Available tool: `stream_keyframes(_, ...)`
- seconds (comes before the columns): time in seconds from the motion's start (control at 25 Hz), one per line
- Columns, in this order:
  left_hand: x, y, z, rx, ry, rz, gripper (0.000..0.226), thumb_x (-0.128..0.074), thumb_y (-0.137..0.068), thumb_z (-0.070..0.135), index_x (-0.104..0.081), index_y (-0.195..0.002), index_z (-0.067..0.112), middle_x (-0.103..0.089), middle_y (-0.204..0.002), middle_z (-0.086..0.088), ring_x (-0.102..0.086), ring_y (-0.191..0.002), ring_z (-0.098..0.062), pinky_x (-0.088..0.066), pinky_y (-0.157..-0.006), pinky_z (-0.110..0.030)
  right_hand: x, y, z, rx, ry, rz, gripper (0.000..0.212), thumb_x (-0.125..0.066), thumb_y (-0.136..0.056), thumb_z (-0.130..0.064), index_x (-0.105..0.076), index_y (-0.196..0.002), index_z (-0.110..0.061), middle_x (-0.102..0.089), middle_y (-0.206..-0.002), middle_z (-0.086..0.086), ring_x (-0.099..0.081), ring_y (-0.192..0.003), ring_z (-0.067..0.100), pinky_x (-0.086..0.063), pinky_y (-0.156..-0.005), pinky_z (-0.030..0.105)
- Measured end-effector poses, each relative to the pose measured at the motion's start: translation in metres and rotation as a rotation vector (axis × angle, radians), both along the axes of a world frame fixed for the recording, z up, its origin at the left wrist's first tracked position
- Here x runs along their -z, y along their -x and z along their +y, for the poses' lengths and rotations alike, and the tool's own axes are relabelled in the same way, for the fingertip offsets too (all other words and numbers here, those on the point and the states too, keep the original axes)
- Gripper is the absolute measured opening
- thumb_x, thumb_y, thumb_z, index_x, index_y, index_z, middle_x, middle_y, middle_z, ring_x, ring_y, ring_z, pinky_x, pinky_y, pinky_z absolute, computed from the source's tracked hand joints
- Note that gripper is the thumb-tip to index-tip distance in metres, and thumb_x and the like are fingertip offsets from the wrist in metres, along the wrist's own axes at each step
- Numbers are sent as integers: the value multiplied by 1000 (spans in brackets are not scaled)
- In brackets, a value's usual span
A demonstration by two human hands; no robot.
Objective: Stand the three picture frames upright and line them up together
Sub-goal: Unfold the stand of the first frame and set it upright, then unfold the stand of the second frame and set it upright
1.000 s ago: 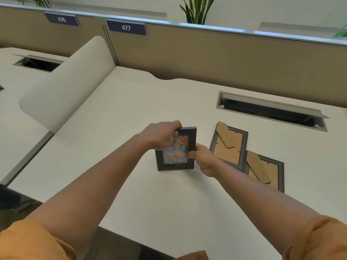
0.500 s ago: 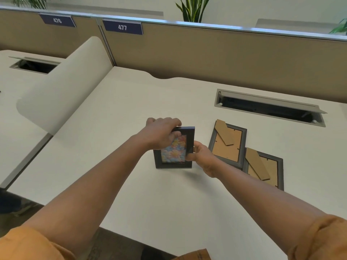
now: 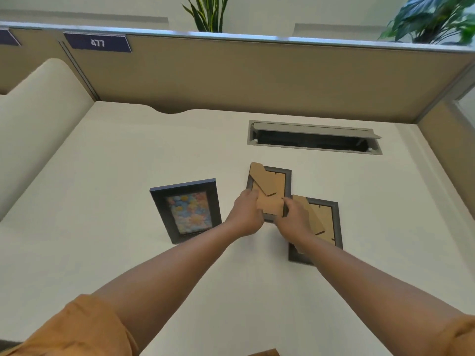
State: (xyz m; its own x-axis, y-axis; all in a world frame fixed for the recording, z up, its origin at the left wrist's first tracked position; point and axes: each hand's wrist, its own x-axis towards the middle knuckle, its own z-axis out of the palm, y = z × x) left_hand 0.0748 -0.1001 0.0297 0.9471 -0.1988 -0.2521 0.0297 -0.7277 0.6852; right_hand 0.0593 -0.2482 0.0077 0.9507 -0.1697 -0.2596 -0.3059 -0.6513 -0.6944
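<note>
Judging by the desk (image 3: 128, 253), one frame (image 3: 186, 210) stood upright, while both hands, left (image 3: 245, 217) and right (image 3: 295, 222), gripped the second frame (image 3: 279, 181) lying face-down, the third (image 3: 326, 222) untouched beside it.

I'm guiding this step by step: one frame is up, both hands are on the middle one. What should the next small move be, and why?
Probably lift the middle frame and turn it upright. It lies face down, cardboard stand showing, with the left hand and right hand at its near edge. The flowered frame already stands to its left; the third frame lies face down.
</note>
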Motion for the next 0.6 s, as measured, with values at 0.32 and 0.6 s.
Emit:
stream_keyframes(0.32, 24, -19, -19, -398, 78, 320, 35, -56, -95, 15, -51, -130, 9, -59, -123, -12, -59, -108, -29, -58, -86, -39, 18, 9, -13, -343, 486, 64, 65, -52, -88, 1, -37, -150, -12, -24, -164, 9, -24, -145, 31, -34, -114, 40)
stream_keyframes(0.6, 17, -39, -6, -582, 284, 469, 41, -47, -93, 3, -50, -134, 5, -59, -125, -16, -58, -114, -34, -55, -96, -43, 28, 13, -20, -388, 546, -4, 60, -52, -92, -4, -40, -149, -14, -23, -165, 8, -28, -139, 32, -36, -111, 40)
